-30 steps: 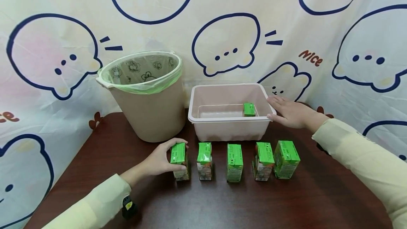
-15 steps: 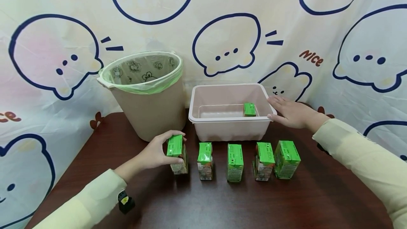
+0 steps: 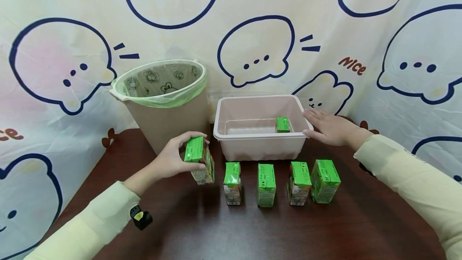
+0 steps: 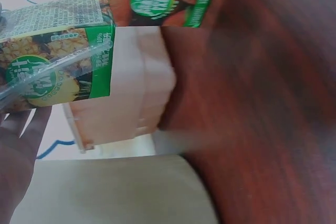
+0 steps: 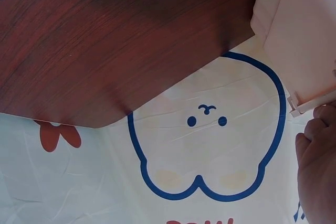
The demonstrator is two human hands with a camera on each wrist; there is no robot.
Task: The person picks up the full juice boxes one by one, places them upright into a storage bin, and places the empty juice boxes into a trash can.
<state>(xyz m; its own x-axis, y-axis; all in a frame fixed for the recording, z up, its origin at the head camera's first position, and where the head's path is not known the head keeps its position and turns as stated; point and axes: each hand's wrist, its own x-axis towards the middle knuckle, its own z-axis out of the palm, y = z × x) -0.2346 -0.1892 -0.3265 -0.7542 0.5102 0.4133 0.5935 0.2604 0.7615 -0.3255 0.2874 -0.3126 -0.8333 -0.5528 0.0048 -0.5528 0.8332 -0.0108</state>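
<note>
My left hand (image 3: pixel 167 159) grips a small green-topped juice box (image 3: pixel 197 151) between thumb and fingers, tilted and raised off the table. The left wrist view shows pineapples on the side of this juice box (image 4: pixel 58 59) and a clear-wrapped straw. My right hand (image 3: pixel 330 128) rests with straight fingers against the right rim of a pale pink plastic tub (image 3: pixel 260 147). Inside the tub, near its right end, is one juice box (image 3: pixel 283 124). Several upright juice boxes stand in a row before the tub, from a left one (image 3: pixel 232 183) to a right one (image 3: pixel 325 181).
A beige bin (image 3: pixel 180 119) with a pale green liner stands left of the tub, behind my left hand. Everything stands on a dark wooden table (image 3: pixel 252 232). A cartoon-printed cloth (image 3: pixel 195 43) hangs behind.
My left hand has lifted the leftmost juice box from the row, moving it up, slightly left and back toward the bin while tilting it. My right hand has stayed at the tub's rim.
</note>
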